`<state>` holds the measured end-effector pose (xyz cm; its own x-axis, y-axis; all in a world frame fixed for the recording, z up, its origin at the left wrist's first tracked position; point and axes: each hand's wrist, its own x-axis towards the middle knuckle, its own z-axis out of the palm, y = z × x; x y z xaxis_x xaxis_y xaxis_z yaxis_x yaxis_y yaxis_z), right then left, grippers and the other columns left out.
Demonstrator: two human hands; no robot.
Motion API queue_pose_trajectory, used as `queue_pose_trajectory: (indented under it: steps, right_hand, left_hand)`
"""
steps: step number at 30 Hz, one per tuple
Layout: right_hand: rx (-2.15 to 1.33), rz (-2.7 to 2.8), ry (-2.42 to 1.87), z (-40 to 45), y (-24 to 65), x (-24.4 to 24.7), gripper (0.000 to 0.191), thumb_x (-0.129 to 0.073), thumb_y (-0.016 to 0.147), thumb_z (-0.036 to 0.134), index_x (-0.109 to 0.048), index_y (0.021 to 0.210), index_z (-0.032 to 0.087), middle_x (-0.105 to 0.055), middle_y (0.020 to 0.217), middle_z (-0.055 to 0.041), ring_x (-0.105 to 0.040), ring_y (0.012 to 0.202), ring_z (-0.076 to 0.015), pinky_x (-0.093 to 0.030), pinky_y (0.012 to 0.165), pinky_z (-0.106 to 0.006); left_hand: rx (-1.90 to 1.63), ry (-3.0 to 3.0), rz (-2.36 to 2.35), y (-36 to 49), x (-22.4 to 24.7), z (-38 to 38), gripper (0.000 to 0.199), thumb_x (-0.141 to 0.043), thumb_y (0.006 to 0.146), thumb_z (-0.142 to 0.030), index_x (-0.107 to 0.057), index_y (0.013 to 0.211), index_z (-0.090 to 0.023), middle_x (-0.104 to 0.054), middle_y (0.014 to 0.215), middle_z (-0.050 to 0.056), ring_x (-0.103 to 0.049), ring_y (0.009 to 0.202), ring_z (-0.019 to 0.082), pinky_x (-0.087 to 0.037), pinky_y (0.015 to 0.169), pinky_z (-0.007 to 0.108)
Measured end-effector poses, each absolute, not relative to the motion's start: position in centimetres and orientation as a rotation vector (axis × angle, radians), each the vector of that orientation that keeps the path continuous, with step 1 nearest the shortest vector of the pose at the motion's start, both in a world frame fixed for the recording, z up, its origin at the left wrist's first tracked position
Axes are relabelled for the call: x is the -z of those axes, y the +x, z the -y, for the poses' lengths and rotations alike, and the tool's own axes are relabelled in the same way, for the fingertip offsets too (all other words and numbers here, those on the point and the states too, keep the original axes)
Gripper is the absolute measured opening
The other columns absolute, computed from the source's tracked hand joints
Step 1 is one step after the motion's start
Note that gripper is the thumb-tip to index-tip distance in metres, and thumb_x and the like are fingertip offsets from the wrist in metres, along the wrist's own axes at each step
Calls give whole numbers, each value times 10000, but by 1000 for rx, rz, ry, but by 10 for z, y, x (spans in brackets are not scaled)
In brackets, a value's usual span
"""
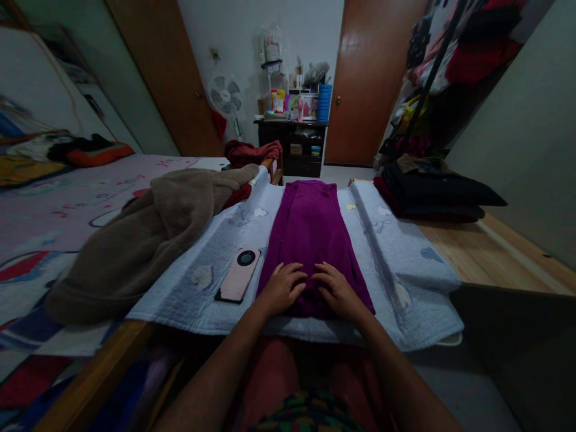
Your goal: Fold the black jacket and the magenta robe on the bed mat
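Observation:
A purple garment (310, 231), folded into a long panel, lies flat on a light blue quilted cloth (387, 258) in front of me. My left hand (284, 289) rests on the near left part of the garment, fingers spread. On the near right part lies my right hand (336, 289), its fingers also stretched out and pressing flat. A small gap of purple fabric separates the two hands. Left of the garment, a pink phone (239, 276) with a round black camera ring lies back side up on the cloth.
A brown fleece garment (175, 210) spreads over the bed (148, 165) at left. Dark folded clothes (432, 186) are stacked on a wooden surface (472, 252) at right. Farther back are a black cabinet (288, 147), a white fan (226, 95) and a brown door (360, 84).

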<state>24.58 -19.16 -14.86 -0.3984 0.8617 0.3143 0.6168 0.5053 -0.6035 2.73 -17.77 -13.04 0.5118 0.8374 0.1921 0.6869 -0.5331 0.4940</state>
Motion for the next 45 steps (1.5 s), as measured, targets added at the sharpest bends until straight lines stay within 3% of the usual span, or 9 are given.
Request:
queue_pose_trajectory:
  steps: [8, 17, 26, 30, 34, 37, 41, 45]
  right_hand:
    - [-567, 2153, -1261, 191, 242, 142, 285, -555, 860, 248, -653, 1123, 202, -554, 1347, -97, -412, 1331, -237, -323, 1118, -465]
    - [-465, 2175, -1417, 195, 231, 138, 351, -629, 806, 313, -633, 1141, 207, -562, 1338, -96, -437, 1305, -251, -338, 1098, -454]
    - [-594, 2127, -1379, 193, 237, 138, 299, -476, 932, 357, -636, 1148, 225, -559, 1352, -71, -406, 1335, -227, -320, 1114, -457]
    - [-648, 2095, -1373, 191, 237, 139, 345, -363, 979, 342, -661, 1106, 223, -578, 1328, -67, -417, 1326, -215, -319, 1118, -453]
    - [-644, 2139, -1354, 188, 237, 135, 277, -468, 924, 293, -671, 1093, 211, -580, 1325, -74, -430, 1316, -230, -317, 1122, -446]
    - [-696, 2142, -1296, 180, 243, 126, 292, -450, 903, 227, -677, 1086, 219, -636, 1244, -62, -537, 1209, -204, -391, 1072, -392]
    - [-621, 2001, -1384, 153, 254, 114, 358, -374, 910, 201, -668, 1115, 214, -704, 1088, -57, -648, 998, -189, -494, 931, -339]
    - [-380, 2082, -1406, 120, 251, 114, 401, -351, 919, 195, -601, 1232, 182, -630, 1259, -89, -564, 1183, -200, -423, 1030, -363]
  left_hand:
    - [-513, 2403, -1235, 22, 132, 179, 435, -581, 795, -182, -584, 1225, -249, -507, 1400, 75, -411, 1337, 231, -193, 1163, 513]
    - [-454, 2460, -1286, 29, 131, 180, 657, -533, 675, -22, -503, 1293, -241, -472, 1425, 74, -396, 1333, 224, -269, 1134, 478]
    - [-550, 2661, -1365, 28, 114, 187, 344, -543, 776, -105, -641, 1073, -248, -584, 1061, 64, -497, 1070, 242, -394, 990, 419]
    - [-410, 2589, -1353, 21, 118, 185, 329, -573, 780, -156, -647, 1083, -262, -598, 1027, 52, -533, 980, 229, -437, 888, 380]
    - [-392, 2490, -1352, 23, 111, 176, 235, -527, 881, -325, -667, 1051, -242, -632, 1025, 53, -566, 963, 223, -445, 889, 377]
    - [-506, 2501, -1311, 34, 99, 172, 279, -412, 948, -287, -674, 1020, -225, -653, 1049, 60, -575, 1014, 209, -423, 958, 385]
    - [-596, 2511, -1079, 53, 101, 176, 305, -508, 911, -289, -606, 1193, -226, -605, 1280, 63, -472, 1264, 214, -330, 1107, 409]
    - [-446, 2537, -1013, 62, 119, 184, 412, -577, 871, -309, -558, 1279, -259, -496, 1426, 63, -370, 1368, 244, -269, 1143, 481]
